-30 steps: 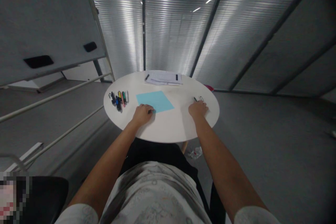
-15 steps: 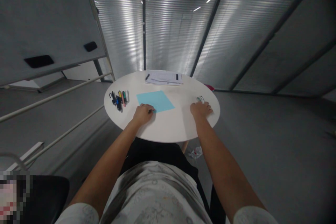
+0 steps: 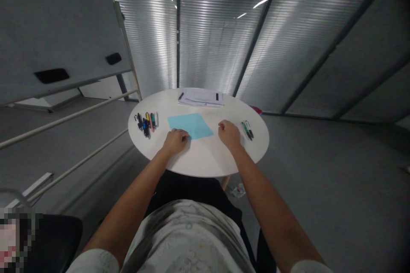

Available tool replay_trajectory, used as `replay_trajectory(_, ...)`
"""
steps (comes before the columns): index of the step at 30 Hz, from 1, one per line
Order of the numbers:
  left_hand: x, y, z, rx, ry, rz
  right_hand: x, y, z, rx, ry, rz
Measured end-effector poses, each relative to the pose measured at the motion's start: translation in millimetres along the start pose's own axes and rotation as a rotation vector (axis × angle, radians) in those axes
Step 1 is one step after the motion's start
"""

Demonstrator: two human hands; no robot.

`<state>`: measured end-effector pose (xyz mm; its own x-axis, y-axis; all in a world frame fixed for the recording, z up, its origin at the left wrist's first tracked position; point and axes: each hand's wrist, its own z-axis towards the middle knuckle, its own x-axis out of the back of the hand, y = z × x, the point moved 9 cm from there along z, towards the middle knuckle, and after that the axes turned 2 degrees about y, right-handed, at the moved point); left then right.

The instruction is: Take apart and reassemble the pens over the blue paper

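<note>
A sheet of light blue paper (image 3: 194, 124) lies flat on the white round table (image 3: 198, 164). My left hand (image 3: 174, 140) rests over its near left edge, fingers curled inward. A dark spot shows between thumb and fingers, and I cannot tell whether it is a small object or shadow. To the right of the sheet, my right hand (image 3: 229, 134) is closed in a loose curl, with nothing seen in it. Beyond that hand, a green and black pen (image 3: 246, 130) and a white and black pen (image 3: 249, 129) lie side by side.
Several pens and markers (image 3: 146, 123) lie grouped at the table's left side. A stack of white papers (image 3: 201, 97) sits at the far edge. A whiteboard on a frame (image 3: 64, 21) stands to the left, a black chair (image 3: 57, 239) at lower left. A crumpled clear plastic item (image 3: 238, 190) is on the floor.
My right hand has moved left, away from the pens at the right side, uncovering them, and its fingers have curled in. My left hand stays by the blue sheet.
</note>
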<state>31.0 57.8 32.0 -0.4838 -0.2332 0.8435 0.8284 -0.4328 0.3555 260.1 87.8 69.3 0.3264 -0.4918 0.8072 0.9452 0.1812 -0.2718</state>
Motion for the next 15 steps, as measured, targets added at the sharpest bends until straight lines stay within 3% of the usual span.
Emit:
replay_trajectory(7,1.2,2.0,3.3,0.019,0.019,0.037,-32.3,-61.2,-25.7,0.266,-0.196,-0.067)
replay_trajectory(11,11.1,-6.0,11.1,0.094,0.048,0.025,-34.3,-64.7,-30.8,0.309,-0.231,-0.063)
replay_trajectory(15,42.5,-25.2,15.2,0.239,0.142,0.177,-34.4,-62.6,-29.1,0.309,-0.230,-0.039)
